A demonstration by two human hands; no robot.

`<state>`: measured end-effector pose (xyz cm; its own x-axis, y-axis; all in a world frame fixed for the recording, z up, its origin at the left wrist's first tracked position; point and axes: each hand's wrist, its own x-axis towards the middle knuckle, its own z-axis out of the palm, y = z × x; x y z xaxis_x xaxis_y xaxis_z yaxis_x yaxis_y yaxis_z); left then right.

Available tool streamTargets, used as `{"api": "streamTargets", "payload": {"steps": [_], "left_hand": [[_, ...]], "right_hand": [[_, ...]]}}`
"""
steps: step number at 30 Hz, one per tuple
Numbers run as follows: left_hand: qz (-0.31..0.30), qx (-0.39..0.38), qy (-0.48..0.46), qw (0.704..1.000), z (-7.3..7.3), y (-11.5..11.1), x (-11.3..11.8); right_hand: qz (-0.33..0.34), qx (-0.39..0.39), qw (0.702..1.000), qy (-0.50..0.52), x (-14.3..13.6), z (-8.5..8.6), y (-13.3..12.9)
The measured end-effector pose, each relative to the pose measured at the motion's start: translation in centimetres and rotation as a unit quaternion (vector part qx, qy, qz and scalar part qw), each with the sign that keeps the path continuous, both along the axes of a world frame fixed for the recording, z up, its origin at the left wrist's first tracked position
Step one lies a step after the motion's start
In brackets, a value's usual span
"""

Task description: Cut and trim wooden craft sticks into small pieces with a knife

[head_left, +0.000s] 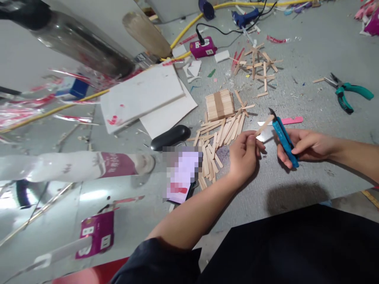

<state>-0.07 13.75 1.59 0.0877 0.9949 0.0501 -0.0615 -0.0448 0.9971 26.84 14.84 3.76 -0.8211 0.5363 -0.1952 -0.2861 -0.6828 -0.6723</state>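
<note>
My left hand (245, 154) pinches one end of a wooden craft stick (264, 126) between thumb and fingers. The stick's far end meets the dark tip of a blue utility knife (284, 139); whether the blade touches it I cannot tell. Around the knife's handle my right hand (308, 145) is closed, its thumb along the side. A pink craft knife (291, 120) lies on the table just behind. Beside my left hand spreads a heap of loose craft sticks (217, 146), with a paper-banded bundle of sticks (227, 104) behind it.
Joined craft sticks (256, 65) lie further back, near a blue glue gun (245, 17) and a purple power socket (203, 47). Green-handled pliers (345, 92) are at right. Left of the heap are a phone (183, 173), a black case (171, 137), white boards (142, 100) and a bottle (118, 163).
</note>
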Motion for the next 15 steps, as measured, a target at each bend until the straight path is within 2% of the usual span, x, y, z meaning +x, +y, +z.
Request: {"api": "streamTargets", "payload": {"steps": [4,6,8,15], "left_hand": [[-0.149,0.008,0.104,0.983,0.9,-0.7,-0.6],[-0.190,0.012,0.120,0.974,1.3,-0.9,-0.7],[-0.190,0.000,0.098,0.977,1.4,-1.0,-0.7],[-0.118,-0.052,-0.043,0.991,0.7,-0.7,-0.2]], "right_hand": [[-0.063,0.040,0.997,-0.012,-1.1,0.1,-0.7],[-0.080,0.066,0.995,-0.015,-1.4,0.0,-0.7],[-0.097,0.088,0.991,-0.025,-1.5,-0.2,-0.6],[-0.146,0.150,0.975,-0.073,-1.7,-0.2,-0.5]]}}
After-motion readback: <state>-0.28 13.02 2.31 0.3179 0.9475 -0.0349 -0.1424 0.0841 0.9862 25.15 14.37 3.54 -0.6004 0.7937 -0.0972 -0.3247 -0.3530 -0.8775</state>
